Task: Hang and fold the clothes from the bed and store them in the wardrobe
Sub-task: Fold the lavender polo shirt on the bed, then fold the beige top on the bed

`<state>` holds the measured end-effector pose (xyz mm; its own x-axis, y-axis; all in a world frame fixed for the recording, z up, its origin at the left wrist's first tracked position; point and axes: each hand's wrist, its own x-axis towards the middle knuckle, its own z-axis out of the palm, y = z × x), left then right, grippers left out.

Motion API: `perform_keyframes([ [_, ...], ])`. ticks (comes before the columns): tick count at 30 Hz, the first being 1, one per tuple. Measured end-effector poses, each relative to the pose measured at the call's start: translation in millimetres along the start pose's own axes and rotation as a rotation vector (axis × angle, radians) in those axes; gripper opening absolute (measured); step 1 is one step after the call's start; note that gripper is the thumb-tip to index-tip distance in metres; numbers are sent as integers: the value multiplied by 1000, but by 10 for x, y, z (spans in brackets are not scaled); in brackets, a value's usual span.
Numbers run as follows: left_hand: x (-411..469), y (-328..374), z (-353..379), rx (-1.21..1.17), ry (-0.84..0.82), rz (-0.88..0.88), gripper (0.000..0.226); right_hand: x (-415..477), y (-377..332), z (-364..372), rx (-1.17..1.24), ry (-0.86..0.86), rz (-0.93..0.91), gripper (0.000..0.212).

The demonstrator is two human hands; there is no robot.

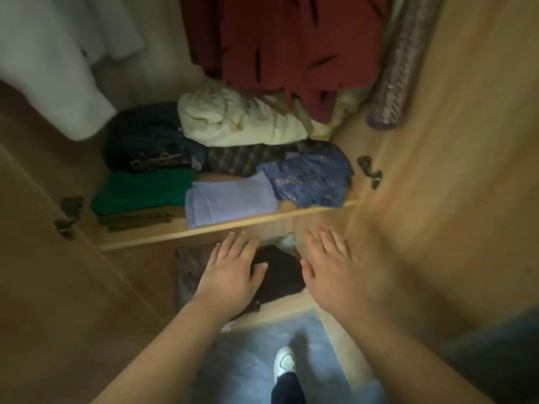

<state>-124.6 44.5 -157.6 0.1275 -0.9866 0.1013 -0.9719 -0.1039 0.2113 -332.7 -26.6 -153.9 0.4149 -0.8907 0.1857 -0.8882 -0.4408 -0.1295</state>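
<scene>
Evidently much of the storing is done: folded stacks, among them a green piece (143,191), a lilac one (230,199) and a blue patterned one (312,179), fill the upper shelf (233,226), and a red garment (280,45) hangs above. Both hands are empty, fingers spread flat. The left hand (230,266) seems to rest on a dark folded garment (280,272) on the lower shelf, with the right hand (329,263) just beside it. The bed is out of view, so what remains there cannot be told. Room is tight: the upper shelf's front edge juts just above the fingertips, and the wardrobe door (452,141) flanks the right arm, so the open way out is probably straight back.
</scene>
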Motion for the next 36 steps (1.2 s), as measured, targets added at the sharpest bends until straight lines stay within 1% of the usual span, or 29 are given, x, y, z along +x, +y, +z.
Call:
perform_keyframes([
  [3, -390, 387, 133, -22, -93, 65, 65, -745, 216, -128, -14, -40, 93, 61],
  [5, -626, 655, 235, -38, -168, 132, 66, -1237, 390, -206, 14, -63, 185, 60],
  [7, -839, 926, 319, -30, -209, 208, 66, -1707, 555, -287, 23, -75, 267, 60],
  [11, -1227, 1485, 421, 23, -228, 319, 65, -2595, 825, -466, 28, -60, 371, 58],
  [16, -1740, 2265, 486, 14, -268, 469, 63, -3616, 1175, -652, 72, -33, 528, 61],
  [20, -2277, 3100, 608, -19, -287, 554, 64, -4583, 1520, -846, 63, -8, 652, 61],
  [25, -3155, 4252, 846, -64, -345, 676, 65, -5933, 1985, -1127, 76, 33, 808, 62],
  [30, -4210, 5466, 1048, -113, -373, 858, 63, -7421, 2493, -1459, 11, 36, 951, 63],
  [36, -5037, 6446, 1338, -132, -453, 1015, 62, -8574, 2845, -1639, 36, 57, 1120, 63],
])
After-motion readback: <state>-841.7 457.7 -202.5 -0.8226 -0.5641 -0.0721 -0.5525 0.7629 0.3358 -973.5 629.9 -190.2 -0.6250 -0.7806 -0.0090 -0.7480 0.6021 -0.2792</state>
